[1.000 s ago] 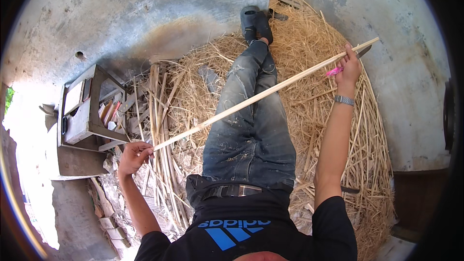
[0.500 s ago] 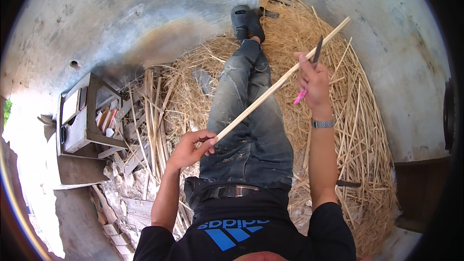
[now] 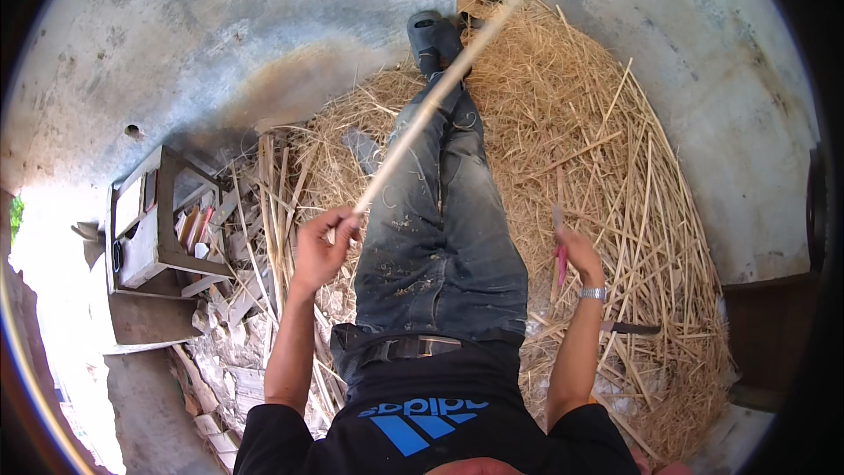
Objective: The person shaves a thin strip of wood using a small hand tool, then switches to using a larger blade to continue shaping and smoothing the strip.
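Note:
A long, pale wooden stick (image 3: 420, 119) slants up and away over my legs, slightly blurred. Its near end is pinched between the thumb and fingers of my left hand (image 3: 322, 251). Off to the right, above the straw, my right hand (image 3: 578, 255) is closed around a knife with a pink handle (image 3: 562, 266). The blade points away from me and is smeared by motion. Stick and knife are apart.
Straw-like shavings and thin sticks (image 3: 651, 237) cover the floor at right. A dark flat strip (image 3: 631, 328) lies among them. At left stands a small wooden cabinet (image 3: 163, 229) beside scrap wood (image 3: 274, 211). Grey walls (image 3: 255, 18) rise around my outstretched legs (image 3: 440, 229).
My right hand has pulled back toward me with the knife, away from the stick. My left hand has moved slightly away from me, and the stick's far end has swung left and up.

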A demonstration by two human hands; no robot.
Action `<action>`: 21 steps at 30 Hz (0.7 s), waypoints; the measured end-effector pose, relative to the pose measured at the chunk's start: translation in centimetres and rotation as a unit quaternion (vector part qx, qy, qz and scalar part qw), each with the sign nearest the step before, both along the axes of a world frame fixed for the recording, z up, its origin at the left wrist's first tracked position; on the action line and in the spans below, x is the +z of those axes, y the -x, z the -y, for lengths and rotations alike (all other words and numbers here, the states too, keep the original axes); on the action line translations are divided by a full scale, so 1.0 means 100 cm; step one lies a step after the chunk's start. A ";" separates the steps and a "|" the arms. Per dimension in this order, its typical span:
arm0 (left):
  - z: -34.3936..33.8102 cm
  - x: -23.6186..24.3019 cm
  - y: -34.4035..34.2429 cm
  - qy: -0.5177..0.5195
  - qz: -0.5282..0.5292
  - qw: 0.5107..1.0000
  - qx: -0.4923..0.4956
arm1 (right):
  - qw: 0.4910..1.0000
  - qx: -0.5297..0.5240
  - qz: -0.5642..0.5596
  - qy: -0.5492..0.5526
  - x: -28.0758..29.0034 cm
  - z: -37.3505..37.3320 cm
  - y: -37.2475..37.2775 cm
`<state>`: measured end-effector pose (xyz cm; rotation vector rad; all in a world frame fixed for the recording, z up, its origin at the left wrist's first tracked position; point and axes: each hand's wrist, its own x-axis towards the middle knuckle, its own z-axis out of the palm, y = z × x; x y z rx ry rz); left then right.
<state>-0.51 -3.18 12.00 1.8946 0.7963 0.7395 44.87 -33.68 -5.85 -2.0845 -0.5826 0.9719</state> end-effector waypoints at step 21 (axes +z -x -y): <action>-0.092 0.210 -0.037 -0.346 0.286 0.862 0.235 | 0.719 -0.621 0.080 0.303 -0.190 0.275 -0.039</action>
